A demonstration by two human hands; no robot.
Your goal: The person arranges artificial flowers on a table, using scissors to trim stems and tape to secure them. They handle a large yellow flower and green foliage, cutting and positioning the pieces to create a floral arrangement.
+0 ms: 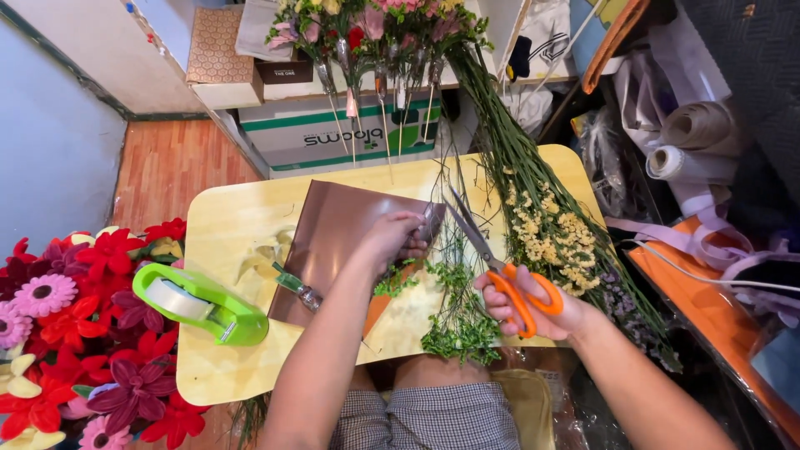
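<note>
Closest to me: checked shorts at the frame bottom, then the small pale wooden table [217,375]. My right hand [533,308] is closed w/ fingers through the orange handles of the scissors [492,262]; the blades are parted wide, tips pointing up-left toward the wrapping sheet. My left hand [392,237] is closed on the right edge of the brown wrapping sheet [333,233], pinching it, w/ green sprigs [458,321] under and just beside the wrist. The sheet lies flat mid-table, its upper right corner right at the scissor tips; can't tell if the blades touch it.

Left of my forearm sits a green tape dispenser [200,304] on the table's left part, near the sheet. Off the table's left edge, a bunch of red, pink and purple artificial flowers [92,333].

Right side: long green stems w/ small yellow blooms [550,229] lie diagonally over the table's right edge.

Further back: a cardboard box [333,133] behind the table, wrapped single flowers [375,33] standing above it, and paper rolls [692,142] far right.
</note>
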